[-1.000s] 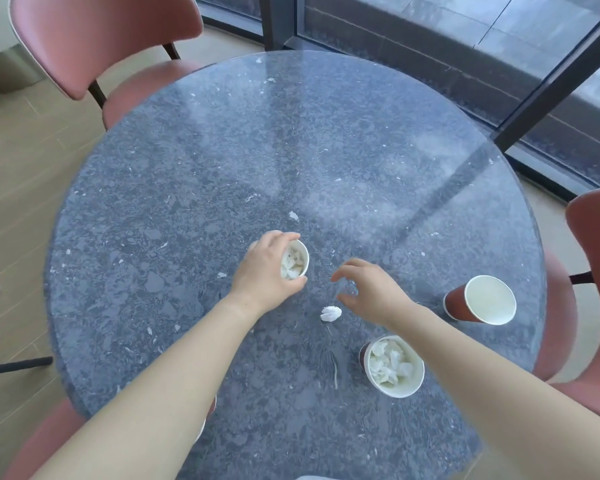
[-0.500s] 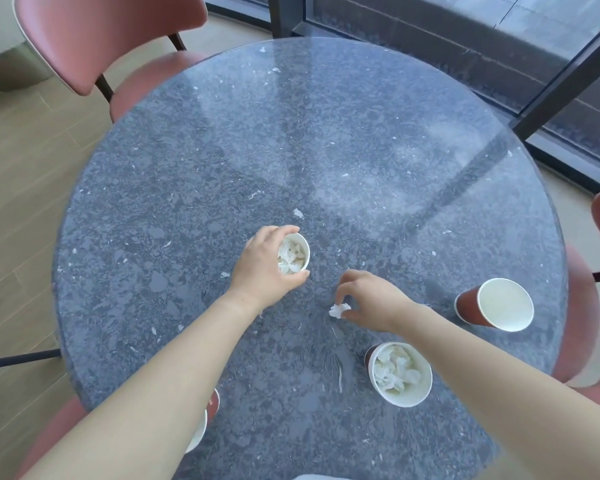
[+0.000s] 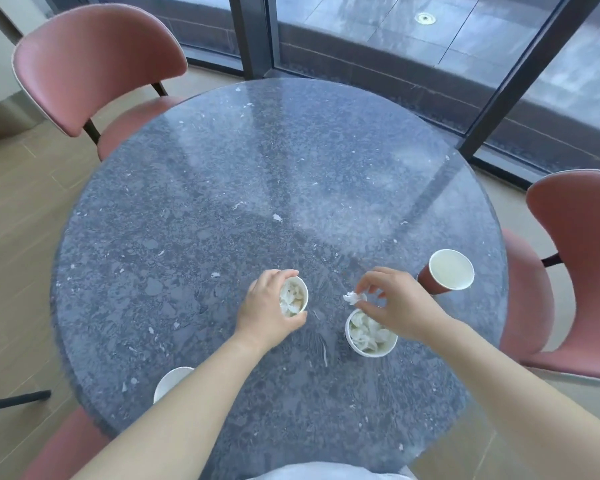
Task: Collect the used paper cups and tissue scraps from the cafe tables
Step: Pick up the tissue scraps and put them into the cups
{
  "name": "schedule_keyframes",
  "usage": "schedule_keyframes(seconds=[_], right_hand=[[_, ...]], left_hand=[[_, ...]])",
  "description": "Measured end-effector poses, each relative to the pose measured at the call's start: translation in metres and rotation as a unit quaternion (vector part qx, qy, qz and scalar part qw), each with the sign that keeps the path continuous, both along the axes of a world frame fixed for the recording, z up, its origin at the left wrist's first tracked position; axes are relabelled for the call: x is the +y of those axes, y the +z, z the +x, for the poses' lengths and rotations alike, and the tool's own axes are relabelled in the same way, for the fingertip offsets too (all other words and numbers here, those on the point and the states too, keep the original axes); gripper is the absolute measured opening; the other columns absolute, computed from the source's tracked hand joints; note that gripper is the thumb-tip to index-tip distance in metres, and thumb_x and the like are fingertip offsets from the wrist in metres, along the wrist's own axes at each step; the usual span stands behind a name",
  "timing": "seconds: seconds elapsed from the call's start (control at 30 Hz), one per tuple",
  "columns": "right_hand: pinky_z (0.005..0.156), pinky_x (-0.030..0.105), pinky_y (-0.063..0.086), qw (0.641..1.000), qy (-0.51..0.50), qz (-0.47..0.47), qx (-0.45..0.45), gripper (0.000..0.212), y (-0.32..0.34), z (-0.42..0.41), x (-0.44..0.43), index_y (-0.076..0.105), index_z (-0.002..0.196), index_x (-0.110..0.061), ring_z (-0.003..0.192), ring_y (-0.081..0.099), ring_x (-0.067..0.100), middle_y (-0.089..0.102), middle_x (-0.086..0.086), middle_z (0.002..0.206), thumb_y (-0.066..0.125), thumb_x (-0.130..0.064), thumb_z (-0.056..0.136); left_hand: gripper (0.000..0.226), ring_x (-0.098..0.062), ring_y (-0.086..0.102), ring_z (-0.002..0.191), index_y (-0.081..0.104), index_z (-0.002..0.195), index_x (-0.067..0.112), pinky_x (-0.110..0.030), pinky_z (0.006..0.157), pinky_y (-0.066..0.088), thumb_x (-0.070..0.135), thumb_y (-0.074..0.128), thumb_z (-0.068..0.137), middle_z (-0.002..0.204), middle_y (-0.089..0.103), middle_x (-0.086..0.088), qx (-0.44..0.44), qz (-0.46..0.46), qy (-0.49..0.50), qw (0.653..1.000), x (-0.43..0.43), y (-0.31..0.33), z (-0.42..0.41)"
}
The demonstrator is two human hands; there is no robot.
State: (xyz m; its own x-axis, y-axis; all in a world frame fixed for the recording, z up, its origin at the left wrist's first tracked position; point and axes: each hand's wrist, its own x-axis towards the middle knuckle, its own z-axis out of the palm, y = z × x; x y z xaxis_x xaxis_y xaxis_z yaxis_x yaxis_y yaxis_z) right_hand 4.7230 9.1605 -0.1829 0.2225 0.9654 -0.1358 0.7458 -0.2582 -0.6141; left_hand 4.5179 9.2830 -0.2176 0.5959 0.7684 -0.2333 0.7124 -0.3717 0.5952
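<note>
No readable text, labels, brands or nos. anywhere: paper cups [image 3: 445, 276] on the worktop [image 3: 257, 188] are plain red w/ white insides, no print visible.

1. One head-worn, wide-angle view is looking steeply down and forward from the near edge of the round bench [image 3: 222, 188].
2. It is sitting close above the forearms, taking in chairs and window at the far side.

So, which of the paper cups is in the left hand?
The cup under the left hand, left of the pinched tissue scrap; the other cups stand untouched.
</note>
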Motion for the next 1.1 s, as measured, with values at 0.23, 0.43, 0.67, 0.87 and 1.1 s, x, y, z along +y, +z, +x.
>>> schedule_keyframes(seconds=[0.23,0.43,0.67,0.87,1.1], right_hand=[[0.069,0.019,0.039,0.999,-0.024,-0.012,-0.020,0.013,0.006,-0.017,-0.038,0.064,0.086,-0.022,0.074,0.053,0.005,0.054,-0.017,0.079,0.070,-0.023,0.075],[0.073,0.023,0.042,0.998,-0.035,-0.016,-0.045,0.023,0.004,-0.030,-0.049,0.064,0.098,-0.021,0.084,0.055,0.012,0.053,-0.013,0.088,0.069,-0.022,0.076],[0.076,0.029,0.045,0.995,-0.027,-0.044,-0.080,0.024,0.003,-0.055,-0.060,0.063,0.104,-0.023,0.098,0.057,0.019,0.059,-0.009,0.114,0.065,-0.030,0.081],[0.073,0.033,0.046,0.981,-0.014,-0.097,-0.166,0.022,-0.003,-0.069,-0.064,0.060,0.105,-0.024,0.096,0.057,0.025,0.060,-0.006,0.109,0.057,-0.027,0.084],[0.065,0.030,0.037,0.976,-0.011,-0.079,-0.201,0.018,-0.005,-0.082,-0.061,0.062,0.100,-0.019,0.087,0.058,0.029,0.063,-0.002,0.102,0.051,-0.022,0.086]], left_hand=[[0.066,-0.015,0.039,0.120,0.043,0.125,0.038,-0.030,0.090,0.041,0.039,0.074,0.067,0.128,0.041,0.012,0.008,-0.007,-0.046,0.999,-0.028,0.002,-0.011],[0.070,-0.020,0.027,0.132,0.036,0.133,0.035,-0.043,0.101,0.039,0.041,0.070,0.072,0.144,0.023,0.007,0.040,0.018,-0.101,0.994,-0.033,0.007,-0.018],[0.053,-0.017,0.036,0.127,0.048,0.123,0.028,-0.035,0.098,0.037,0.035,0.069,0.076,0.138,0.039,0.006,0.024,0.138,-0.168,0.976,-0.043,0.008,-0.034],[0.026,-0.022,0.058,0.102,0.058,0.114,0.029,-0.033,0.082,0.042,0.025,0.052,0.089,0.112,0.063,0.008,0.080,0.123,-0.200,0.969,-0.045,0.018,-0.037],[0.029,-0.025,0.058,0.100,0.059,0.116,0.028,-0.034,0.075,0.045,0.021,0.049,0.089,0.108,0.064,0.004,0.049,0.131,-0.187,0.972,-0.041,0.030,-0.051]])
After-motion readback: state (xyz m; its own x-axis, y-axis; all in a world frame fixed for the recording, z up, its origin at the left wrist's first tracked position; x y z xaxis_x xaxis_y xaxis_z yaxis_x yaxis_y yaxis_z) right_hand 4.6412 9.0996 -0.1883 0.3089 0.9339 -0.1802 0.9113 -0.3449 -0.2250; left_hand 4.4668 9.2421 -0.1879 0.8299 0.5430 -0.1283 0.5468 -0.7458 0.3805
